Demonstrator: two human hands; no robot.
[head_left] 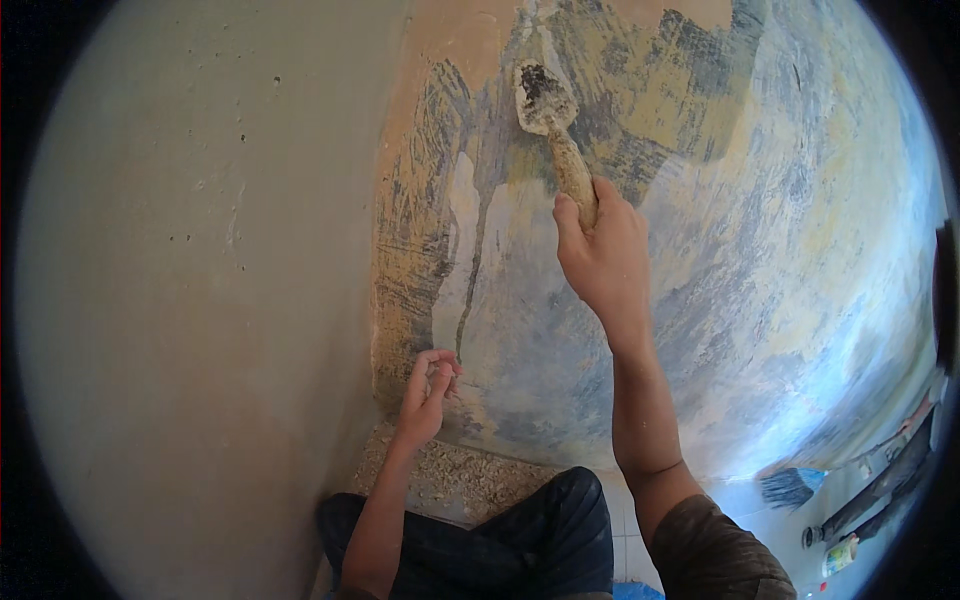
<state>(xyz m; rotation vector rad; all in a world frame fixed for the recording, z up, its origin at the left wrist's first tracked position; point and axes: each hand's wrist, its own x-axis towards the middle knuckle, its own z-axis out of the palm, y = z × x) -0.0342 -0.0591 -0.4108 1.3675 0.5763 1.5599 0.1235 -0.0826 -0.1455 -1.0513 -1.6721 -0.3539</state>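
My right hand grips the worn, plaster-crusted handle of a small trowel. Its pale-edged blade, dark in the middle, lies against the upper part of a patchy wall where paint is scraped to grey, yellow and white. Lower down and to the left, my left hand has loosely bent fingers, with nothing visible in them. It is close to the bottom end of a dark crack that runs down the wall. Whether its fingertips touch the wall I cannot tell.
A plain beige wall meets the scraped one at a corner on the left. Crumbled debris lies at the wall's foot by my bent legs. At the far right are a blue broom, another person's legs and a small container.
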